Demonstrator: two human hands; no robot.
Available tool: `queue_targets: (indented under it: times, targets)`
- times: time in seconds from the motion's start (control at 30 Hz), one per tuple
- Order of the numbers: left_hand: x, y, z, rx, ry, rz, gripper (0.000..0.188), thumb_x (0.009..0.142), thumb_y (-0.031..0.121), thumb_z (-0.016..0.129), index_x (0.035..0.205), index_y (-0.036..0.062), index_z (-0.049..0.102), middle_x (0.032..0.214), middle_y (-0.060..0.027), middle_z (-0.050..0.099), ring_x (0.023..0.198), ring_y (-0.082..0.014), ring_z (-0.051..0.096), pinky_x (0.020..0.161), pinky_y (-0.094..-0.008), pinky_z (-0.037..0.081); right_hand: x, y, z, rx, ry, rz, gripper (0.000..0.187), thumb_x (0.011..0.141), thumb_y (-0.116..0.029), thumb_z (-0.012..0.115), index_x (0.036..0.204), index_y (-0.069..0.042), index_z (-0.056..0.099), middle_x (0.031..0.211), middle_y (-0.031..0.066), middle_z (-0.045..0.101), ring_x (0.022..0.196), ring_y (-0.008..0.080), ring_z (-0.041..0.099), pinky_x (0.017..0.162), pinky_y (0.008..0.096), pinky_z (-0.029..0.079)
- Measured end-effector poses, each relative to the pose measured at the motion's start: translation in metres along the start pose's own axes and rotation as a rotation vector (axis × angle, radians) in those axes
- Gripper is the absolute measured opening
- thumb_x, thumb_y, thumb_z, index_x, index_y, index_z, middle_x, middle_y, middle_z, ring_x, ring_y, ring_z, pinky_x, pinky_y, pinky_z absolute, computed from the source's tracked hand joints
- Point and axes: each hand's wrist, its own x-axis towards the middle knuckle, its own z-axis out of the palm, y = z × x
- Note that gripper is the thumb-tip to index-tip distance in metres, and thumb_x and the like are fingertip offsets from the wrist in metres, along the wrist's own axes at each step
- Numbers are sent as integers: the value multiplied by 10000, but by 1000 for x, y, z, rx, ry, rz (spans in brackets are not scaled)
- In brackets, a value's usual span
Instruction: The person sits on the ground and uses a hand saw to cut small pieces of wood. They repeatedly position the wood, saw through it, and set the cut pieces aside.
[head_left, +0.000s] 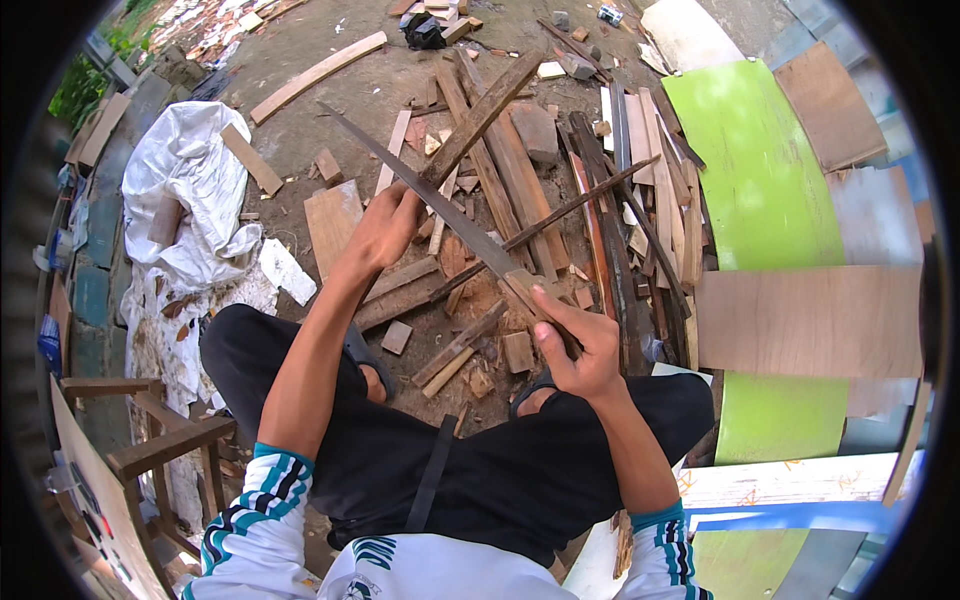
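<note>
Grey-bladed handsaw (450, 214) at centre; we note its wooden handle gripped in the right hand (585, 350), its blade slanting to the far left. We see the left hand (388, 228) closed around the near end of a brown wooden beam (492, 108), which slants to the far right. The blade crosses in front of that end; we cannot tell whether they touch. Nearer to us, a wood offcut (518, 352) lies on the ground between the feet. Left: white plastic sack (190, 165). Right: lime-green board (758, 150).

one handsaw (452, 216), two hands (388, 230), two sandals (358, 347), one white sack (188, 145)
</note>
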Motion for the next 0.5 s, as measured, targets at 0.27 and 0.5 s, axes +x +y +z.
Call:
queue_targets:
  times: [0.27,0.5]
  targets:
    - [3,-6,1,-70,-15,24,662,1004,587,280,961,-1,581,644,-3,451,605,-123,428,561,-321,375,-15,-1,-10,29,-13,95,362,841,-18,674,1196,49,677,827,187,716,648,245,684,616,304,525]
    - [1,-4,18,-57,-71,-22,492,973,418,329,872,-25,516,714,-116,517,740,-267,491,730,-436,408,-5,3,-3,112,102,165,325,939,-103,630,1224,51,666,771,65,667,588,77,526,542,215,433]
